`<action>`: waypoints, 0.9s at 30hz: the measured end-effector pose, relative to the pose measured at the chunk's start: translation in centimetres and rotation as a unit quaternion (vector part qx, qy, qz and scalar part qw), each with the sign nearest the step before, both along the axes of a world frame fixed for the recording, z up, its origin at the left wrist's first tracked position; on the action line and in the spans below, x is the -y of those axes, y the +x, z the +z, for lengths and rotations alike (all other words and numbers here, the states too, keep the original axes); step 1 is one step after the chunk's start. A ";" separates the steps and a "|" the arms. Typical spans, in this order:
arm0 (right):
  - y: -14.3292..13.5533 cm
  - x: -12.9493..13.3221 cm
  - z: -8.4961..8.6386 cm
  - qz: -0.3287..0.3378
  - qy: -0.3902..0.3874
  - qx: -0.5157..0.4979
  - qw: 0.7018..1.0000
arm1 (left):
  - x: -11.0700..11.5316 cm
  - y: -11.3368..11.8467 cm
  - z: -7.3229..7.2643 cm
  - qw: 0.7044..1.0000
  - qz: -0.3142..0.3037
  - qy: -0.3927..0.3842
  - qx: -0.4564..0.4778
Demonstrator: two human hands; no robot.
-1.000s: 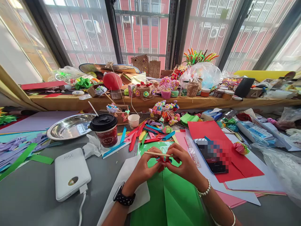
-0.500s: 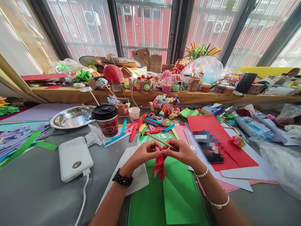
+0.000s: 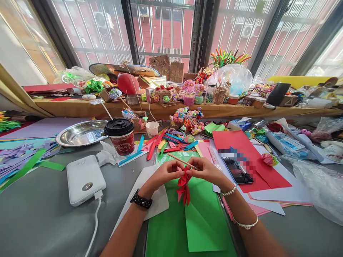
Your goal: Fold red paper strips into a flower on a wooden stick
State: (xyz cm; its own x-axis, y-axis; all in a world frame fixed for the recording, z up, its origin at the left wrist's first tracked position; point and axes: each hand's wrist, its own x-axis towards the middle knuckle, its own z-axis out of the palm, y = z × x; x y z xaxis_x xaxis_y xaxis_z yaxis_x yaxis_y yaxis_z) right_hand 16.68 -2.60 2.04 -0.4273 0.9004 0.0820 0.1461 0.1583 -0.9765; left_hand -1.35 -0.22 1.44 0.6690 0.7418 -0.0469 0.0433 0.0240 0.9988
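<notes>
Above a green mat (image 3: 166,228), both hands meet at a folded red paper piece (image 3: 183,189) that hangs down in pointed petals. My left hand (image 3: 171,172) pinches its upper left edge between thumb and fingers. From the other side, my right hand (image 3: 205,171) pinches the top of the paper and also holds a thin wooden stick (image 3: 182,160), which slants up to the left over the fingertips. Below and to the right lies a folded green sheet (image 3: 205,225). The fingers partly hide the top of the red paper.
A white power bank (image 3: 85,180) with a cable, a lidded cup (image 3: 120,137) and a metal plate (image 3: 81,134) stand on the left. Paper strips (image 3: 155,144) lie ahead. On the right are a phone (image 3: 237,169), red paper (image 3: 273,178) and a plastic bag (image 3: 318,185).
The red paper has turned slightly between the fingers, and its petals look more spread. Both hands stay nearly in place; the whole view has shifted a little.
</notes>
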 end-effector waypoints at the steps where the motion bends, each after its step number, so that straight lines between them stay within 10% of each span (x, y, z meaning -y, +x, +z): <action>1: 0.0 0.0 0.0 0.004 -0.002 -0.003 1.000 | 0.0 0.0 0.0 1.000 -0.002 -0.002 0.000; 27: 0.4 -0.6 -1.1 0.001 0.057 0.088 0.994 | -0.4 0.5 -0.9 0.997 0.014 0.069 -0.024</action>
State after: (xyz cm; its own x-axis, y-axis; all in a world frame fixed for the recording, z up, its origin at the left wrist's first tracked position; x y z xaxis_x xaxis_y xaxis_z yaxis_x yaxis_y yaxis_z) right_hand 17.07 -2.00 0.95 -0.4464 0.8884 0.1073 0.3126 0.2672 -0.9115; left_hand -0.89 0.20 0.51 0.6480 0.7612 0.0244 0.0930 -0.1109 0.9895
